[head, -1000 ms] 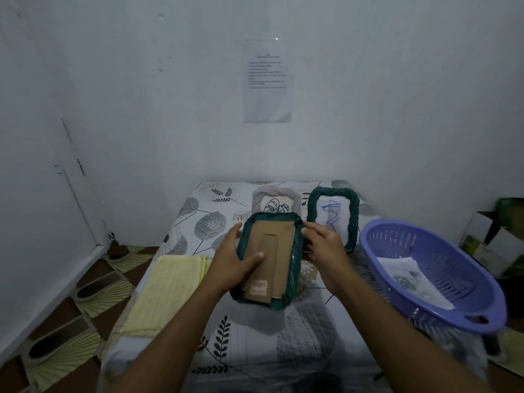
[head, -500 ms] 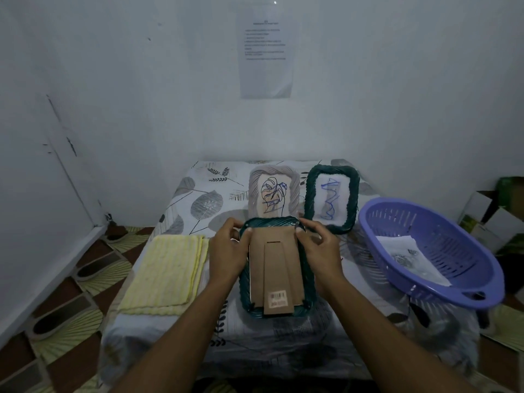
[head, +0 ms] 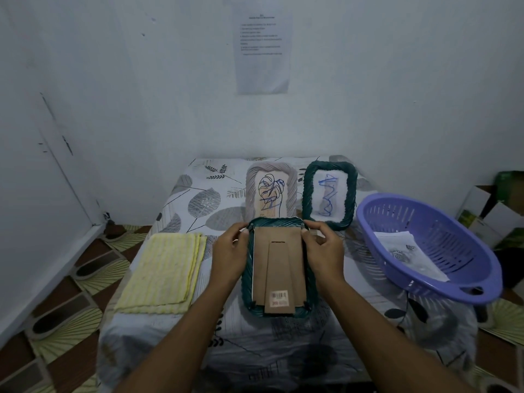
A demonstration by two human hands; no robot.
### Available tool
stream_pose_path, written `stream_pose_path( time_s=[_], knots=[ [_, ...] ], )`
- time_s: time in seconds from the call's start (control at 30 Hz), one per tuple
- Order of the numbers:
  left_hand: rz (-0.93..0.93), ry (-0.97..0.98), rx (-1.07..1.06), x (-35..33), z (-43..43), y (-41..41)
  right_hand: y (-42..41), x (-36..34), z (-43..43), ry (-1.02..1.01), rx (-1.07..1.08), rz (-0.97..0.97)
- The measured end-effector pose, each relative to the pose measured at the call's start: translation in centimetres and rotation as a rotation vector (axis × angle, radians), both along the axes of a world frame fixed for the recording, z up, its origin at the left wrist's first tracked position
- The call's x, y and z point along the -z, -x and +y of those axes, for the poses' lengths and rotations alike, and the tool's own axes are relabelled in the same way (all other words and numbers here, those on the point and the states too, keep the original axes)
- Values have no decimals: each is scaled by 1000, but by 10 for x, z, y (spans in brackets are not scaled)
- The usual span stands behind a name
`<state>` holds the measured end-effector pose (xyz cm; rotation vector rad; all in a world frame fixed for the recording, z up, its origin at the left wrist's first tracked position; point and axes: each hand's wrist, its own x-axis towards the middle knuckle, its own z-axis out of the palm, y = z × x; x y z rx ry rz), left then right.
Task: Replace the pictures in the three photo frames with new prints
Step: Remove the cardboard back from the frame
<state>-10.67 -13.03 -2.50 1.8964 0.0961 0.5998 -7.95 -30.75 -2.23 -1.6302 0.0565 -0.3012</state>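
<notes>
head camera, looking forward and down

Reaching forward with both bare forearms, nearly parallel.
Gripping the green frame (head: 279, 268) at its upper corners with left hand (head: 229, 251) and right hand (head: 323, 248), fingers curled.

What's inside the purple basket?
The purple basket holds white printed sheets, top one showing a dark drawing. How many are stacked, and anything beneath them, is covered.

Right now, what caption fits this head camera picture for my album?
Left hand and right hand grip a face-down frame; a grey frame and a green frame sit behind.
</notes>
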Motion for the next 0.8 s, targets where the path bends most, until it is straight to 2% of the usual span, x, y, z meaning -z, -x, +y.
stream_pose_path(
  time_s=[0.17,0.27,0.47,0.8],
  knots=[
    [172,147,129,12,7,8,-7,-1,-5,-25,29,15],
    [235,138,253,19,10,17,-10,-1,-8,-22,51,12],
    [214,158,254,23,8,19,-14,1,-12,57,50,-19],
    [164,183,224,25,3,17,-19,1,-15,63,40,-12]
  ],
)
